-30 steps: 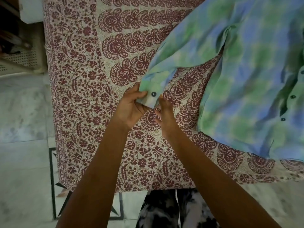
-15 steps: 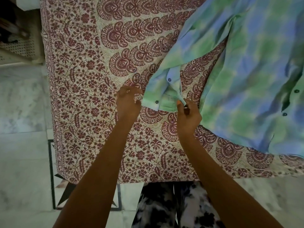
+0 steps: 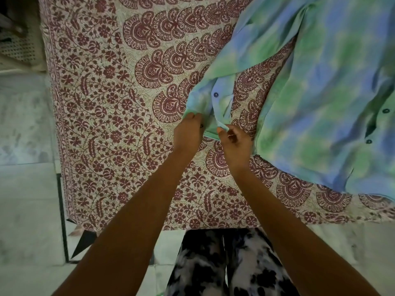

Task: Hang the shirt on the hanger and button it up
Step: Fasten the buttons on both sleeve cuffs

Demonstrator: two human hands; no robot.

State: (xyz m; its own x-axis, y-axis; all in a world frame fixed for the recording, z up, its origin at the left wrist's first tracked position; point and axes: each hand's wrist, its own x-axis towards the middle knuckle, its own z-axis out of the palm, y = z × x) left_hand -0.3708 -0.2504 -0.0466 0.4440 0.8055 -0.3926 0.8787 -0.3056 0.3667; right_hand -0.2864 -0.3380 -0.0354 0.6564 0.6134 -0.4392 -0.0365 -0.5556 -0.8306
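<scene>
On the block-printed maroon bedspread [image 3: 102, 107], the soft sleeve cuff [image 3: 203, 105] is pinched at its left edge by the left hand [image 3: 188, 134] and at its right flap by the right hand [image 3: 235, 144]. The thin, limp cloth could be lost from either pinch if tugged unevenly, leaving the cuff open. The tie-dyed green-blue shirt [image 3: 331, 92] is spread flat at the right, with 2 small round buttons [image 3: 385, 110] shown.

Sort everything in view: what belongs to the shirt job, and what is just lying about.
Job: shirt; its sleeve cuff, pinched by left hand and right hand; cuff button. No hanger shows.
Lying about: printed bedspread under the shirt; marble floor.
</scene>
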